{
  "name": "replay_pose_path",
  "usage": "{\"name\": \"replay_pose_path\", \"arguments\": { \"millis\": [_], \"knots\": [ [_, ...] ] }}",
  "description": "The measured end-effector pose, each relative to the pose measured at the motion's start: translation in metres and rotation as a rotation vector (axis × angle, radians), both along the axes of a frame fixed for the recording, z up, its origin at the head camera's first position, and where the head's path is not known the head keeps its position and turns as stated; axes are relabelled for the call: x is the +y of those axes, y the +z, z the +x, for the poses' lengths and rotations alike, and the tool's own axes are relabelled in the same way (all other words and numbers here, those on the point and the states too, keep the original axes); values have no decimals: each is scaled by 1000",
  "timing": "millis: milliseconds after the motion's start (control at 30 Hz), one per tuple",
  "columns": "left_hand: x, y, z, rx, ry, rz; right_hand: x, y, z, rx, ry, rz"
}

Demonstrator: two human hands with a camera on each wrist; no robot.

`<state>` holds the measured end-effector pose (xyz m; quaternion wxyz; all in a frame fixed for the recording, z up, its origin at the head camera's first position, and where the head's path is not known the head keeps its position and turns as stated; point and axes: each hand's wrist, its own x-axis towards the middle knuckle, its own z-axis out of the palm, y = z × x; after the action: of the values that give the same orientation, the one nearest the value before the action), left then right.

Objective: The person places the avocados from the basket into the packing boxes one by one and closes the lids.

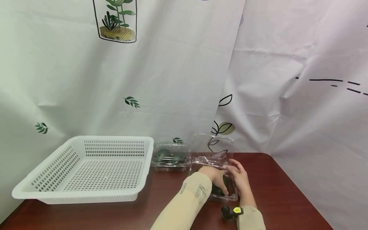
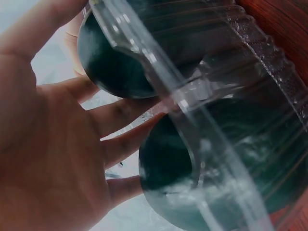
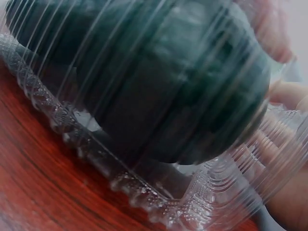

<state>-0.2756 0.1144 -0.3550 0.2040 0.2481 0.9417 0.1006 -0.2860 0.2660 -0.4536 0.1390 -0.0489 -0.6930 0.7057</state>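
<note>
An open clear plastic clamshell box (image 1: pixel 224 198) stands on the table, its lid (image 1: pixel 212 145) raised at the back. Inside lie dark green, smooth, rounded fruits, one (image 2: pixel 226 159) nearer the bottom of the left wrist view and another (image 2: pixel 113 57) above it. My left hand (image 1: pixel 215 177) reaches over the box. Its fingers (image 2: pixel 122 115) are spread and touch the fruits, seen through the ribbed plastic. At the box's right back corner, my right hand (image 1: pixel 241 177) holds the edge. The right wrist view shows a large green fruit (image 3: pixel 178 91) behind the clear wall, with fingers partly hidden.
To the left of the open box is a closed clear box (image 1: pixel 171 156) with dark green contents. A white perforated plastic basket (image 1: pixel 86 198) stands at the far left. A white printed cloth (image 1: pixel 178 80) hangs behind the reddish-brown table (image 1: pixel 273 198).
</note>
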Motion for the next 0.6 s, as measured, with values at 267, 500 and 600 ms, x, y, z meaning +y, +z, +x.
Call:
{"name": "replay_pose_path", "arguments": {
  "millis": [267, 500, 600],
  "knots": [
    [-3, 1, 0, -11, -20, 16, 1, 1, -1, -2, 13, -9],
    [-4, -1, 0, 6, -34, 1, 1, 0, -2, -17, 21, -21],
    [-3, -1, -1, 3, -42, 4, 0, 1, -1, -15, 17, -20]
  ]
}}
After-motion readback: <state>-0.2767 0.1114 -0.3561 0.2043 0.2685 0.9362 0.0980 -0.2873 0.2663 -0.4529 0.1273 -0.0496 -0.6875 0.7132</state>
